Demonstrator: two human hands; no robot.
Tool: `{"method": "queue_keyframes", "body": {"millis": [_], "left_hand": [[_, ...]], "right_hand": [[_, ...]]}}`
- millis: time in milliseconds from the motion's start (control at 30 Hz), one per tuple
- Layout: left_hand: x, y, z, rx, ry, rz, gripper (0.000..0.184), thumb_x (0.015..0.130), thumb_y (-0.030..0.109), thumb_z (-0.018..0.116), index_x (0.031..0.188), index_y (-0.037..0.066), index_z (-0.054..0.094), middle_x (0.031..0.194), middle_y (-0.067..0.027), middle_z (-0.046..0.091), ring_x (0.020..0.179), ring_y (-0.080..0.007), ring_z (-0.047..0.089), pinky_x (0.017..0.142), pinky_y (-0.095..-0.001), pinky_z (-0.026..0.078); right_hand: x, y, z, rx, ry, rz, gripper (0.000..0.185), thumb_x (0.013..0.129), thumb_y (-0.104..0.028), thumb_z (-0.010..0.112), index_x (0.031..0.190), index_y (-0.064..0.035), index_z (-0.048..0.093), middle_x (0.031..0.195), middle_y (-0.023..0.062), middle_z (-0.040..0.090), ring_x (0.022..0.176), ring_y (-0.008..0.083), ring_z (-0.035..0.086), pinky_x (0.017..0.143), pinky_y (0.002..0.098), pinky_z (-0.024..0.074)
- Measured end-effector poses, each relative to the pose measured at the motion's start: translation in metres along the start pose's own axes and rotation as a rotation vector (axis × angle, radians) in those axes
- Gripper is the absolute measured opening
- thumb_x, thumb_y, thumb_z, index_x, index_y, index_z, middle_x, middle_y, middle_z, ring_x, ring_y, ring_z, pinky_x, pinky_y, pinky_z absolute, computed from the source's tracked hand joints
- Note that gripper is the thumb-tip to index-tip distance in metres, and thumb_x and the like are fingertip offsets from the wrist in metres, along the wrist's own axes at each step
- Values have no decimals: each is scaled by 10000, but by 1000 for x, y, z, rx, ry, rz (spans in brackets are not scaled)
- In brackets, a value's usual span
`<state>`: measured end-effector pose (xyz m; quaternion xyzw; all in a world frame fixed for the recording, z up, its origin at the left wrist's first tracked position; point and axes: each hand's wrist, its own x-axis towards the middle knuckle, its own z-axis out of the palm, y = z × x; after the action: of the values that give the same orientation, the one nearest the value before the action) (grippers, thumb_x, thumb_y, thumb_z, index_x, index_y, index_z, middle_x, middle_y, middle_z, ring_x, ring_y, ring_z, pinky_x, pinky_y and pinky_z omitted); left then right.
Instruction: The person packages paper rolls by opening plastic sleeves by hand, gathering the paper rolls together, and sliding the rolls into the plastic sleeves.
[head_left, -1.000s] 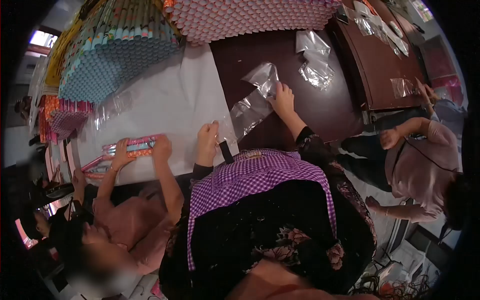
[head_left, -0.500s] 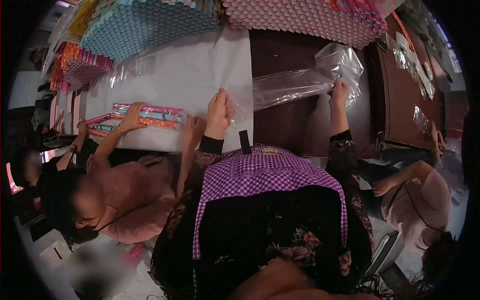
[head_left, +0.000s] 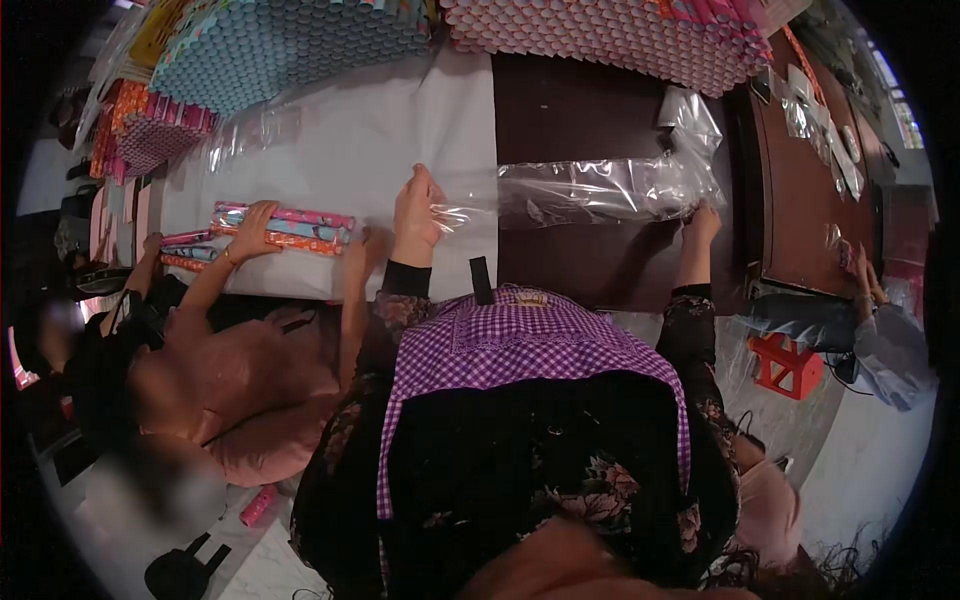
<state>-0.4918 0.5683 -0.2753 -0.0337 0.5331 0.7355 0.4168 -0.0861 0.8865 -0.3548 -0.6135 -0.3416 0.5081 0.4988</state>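
The right hand has shifted nearer and rightward since the earlier frame, its fingers pinching the right end of a clear plastic sleeve. The left hand's fingers grip its left end, above white sheet and dark tabletop.

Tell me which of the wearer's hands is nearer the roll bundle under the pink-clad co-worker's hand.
Left. The left hand is to the right of the roll bundle, apart from it; the right hand is much farther right, over the dark tabletop.
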Motion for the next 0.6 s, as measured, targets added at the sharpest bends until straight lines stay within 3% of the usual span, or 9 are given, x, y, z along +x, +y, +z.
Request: {"method": "queue_keyframes", "body": {"millis": [67,133,200,267,300,400,467,533,600], "left_hand": [[-17,27,11,8,227,-65,388,940,441,553,724,131,462,595,5,445,453,-110,391,395,-252,287],[-10,36,-14,-57,253,-34,350,937,427,563,758,131,506,637,5,493,489,-117,438,417,-265,320],[6,33,-59,-214,47,48,299,962,340,545,735,156,481,601,33,446,464,-97,396,433,-230,346],[-10,46,-51,-196,219,102,274,970,308,537,754,148,485,622,33,465,491,-93,413,455,-227,358],[-11,47,-54,-225,182,107,254,968,293,542,768,142,497,642,30,488,514,-97,430,479,-235,373],[4,43,-92,-290,-40,140,174,955,243,557,829,123,543,731,-5,571,627,-123,514,572,-278,433],[7,41,-97,-265,-154,201,203,961,268,550,937,71,592,939,-81,644,817,-204,586,770,-352,489],[6,41,-92,-300,-184,214,208,957,272,554,946,68,594,977,-92,647,848,-216,586,790,-364,486],[0,47,-80,-338,-209,228,213,954,276,559,955,66,597,1014,-104,649,879,-228,585,811,-376,484]], "right_hand": [[8,-14,-15,62,53,23,91,897,-80,526,849,-9,557,655,35,516,556,131,483,472,278,375],[45,-8,-41,104,53,-70,117,910,-89,515,865,7,565,663,38,523,562,133,480,487,278,379],[51,-37,-48,211,92,-22,127,927,-89,498,941,24,554,713,43,508,607,152,486,534,288,386],[36,-73,-40,399,24,-85,146,934,-71,485,1037,25,525,760,49,492,662,170,496,553,302,390],[63,-72,-54,504,-221,-86,188,941,-49,461,1113,18,496,779,56,483,708,182,514,569,309,400],[64,-113,-27,560,-238,-183,210,944,-29,452,1133,32,518,875,104,564,778,218,575,662,336,477],[83,-130,-10,604,-406,-341,202,949,-30,460,1120,47,535,1005,144,611,855,241,613,768,360,524],[65,-161,18,493,-145,-438,195,953,-43,473,1114,49,533,1006,133,608,851,210,614,770,347,531],[45,-195,42,522,-120,-642,201,944,-65,507,1118,31,534,1018,111,606,844,167,604,761,309,525]]}}
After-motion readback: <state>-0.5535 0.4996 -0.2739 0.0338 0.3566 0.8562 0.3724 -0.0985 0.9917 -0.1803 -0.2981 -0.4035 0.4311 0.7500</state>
